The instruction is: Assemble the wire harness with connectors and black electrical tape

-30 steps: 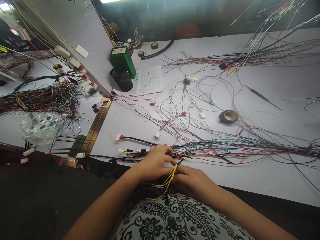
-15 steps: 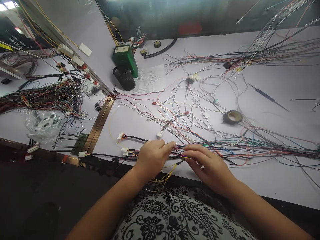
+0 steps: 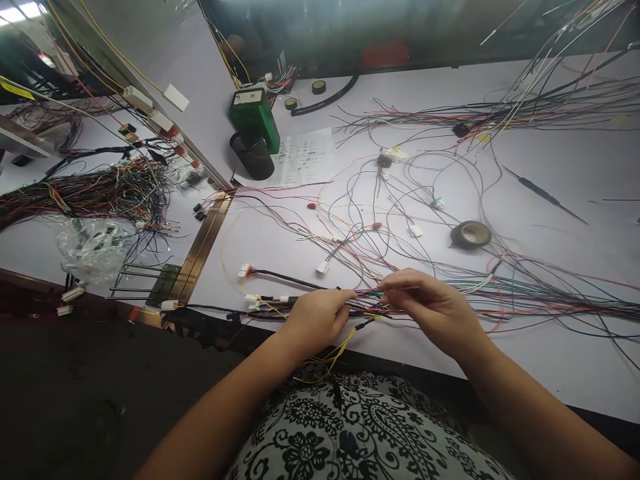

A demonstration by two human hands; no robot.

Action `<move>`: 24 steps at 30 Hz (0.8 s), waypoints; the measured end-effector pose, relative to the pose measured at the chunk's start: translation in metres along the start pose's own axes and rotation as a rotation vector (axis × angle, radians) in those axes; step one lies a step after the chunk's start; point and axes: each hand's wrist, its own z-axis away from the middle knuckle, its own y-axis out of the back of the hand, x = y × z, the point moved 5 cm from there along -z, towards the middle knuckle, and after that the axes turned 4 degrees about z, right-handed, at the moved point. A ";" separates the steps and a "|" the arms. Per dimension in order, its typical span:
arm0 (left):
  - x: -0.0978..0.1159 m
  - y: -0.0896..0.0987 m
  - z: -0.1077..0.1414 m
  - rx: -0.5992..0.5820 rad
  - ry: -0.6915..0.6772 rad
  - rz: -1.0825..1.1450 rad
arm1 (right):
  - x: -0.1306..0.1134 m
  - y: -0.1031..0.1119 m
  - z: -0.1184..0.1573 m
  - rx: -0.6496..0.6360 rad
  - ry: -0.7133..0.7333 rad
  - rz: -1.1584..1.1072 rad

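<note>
Along the front of the table runs a long bundle of thin coloured wires [image 3: 540,305]. My left hand [image 3: 320,317] is closed over the bundle, its fingers pressed round some wires. To its right, my right hand [image 3: 430,307] pinches wires between thumb and fingertips, slightly above the bundle. Left of my hands lie a black-sleeved cable with a white connector [image 3: 246,271] and further white connectors [image 3: 253,303]. A branch of yellow wires [image 3: 345,347] with a black-wrapped end hangs toward me between the hands.
A roll of black tape [image 3: 471,234] and a blue pointed tool [image 3: 545,194] lie to the right. A black mesh cup [image 3: 253,157], a green box [image 3: 255,117] and a printed sheet [image 3: 303,157] stand at the back left. Loose wires [image 3: 425,120] spread across the back.
My right hand has moved up and slightly right, and its fingers have closed into a pinch on wires. My left hand has shifted a little right and down along the bundle.
</note>
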 end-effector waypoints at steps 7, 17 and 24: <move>0.000 -0.019 -0.015 -0.087 0.033 -0.350 | -0.002 -0.005 0.004 -0.248 0.210 0.235; -0.003 -0.019 -0.013 -0.039 0.007 -0.357 | 0.020 -0.021 -0.006 -0.236 0.280 1.043; -0.001 -0.015 -0.011 -0.012 0.026 -0.249 | 0.010 -0.041 -0.013 -0.295 0.282 1.092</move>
